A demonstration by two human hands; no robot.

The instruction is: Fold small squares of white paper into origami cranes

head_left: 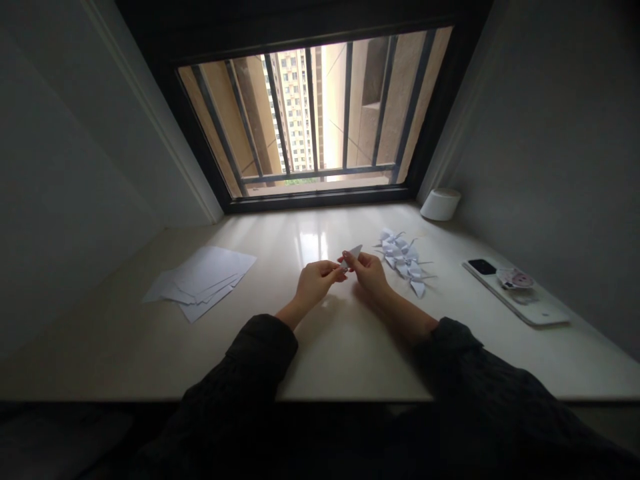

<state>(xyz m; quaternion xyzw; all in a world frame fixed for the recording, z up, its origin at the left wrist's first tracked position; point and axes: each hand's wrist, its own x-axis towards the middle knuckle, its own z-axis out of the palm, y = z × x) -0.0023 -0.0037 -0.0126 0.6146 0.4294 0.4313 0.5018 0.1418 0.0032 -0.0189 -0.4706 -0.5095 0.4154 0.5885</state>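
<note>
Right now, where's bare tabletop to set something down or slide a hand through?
Bare: table front left, between the loose sheets and the front edge; also the stretch from the sheets to the left hand. Narrower: the lane between the folded pieces and the phone. Crowded: around the right hand and the held paper, close beside those pieces.

Folded paper [356, 251] is showing pale grey; right of it, origami pieces [400, 251] are showing bluish-white, smartphone [543, 312] showing white.

In the upper middle is a window [330, 120] with dark bars [347, 107], at the right lies a phone [525, 305], and higher in the frame stands a white object [441, 205].
</note>
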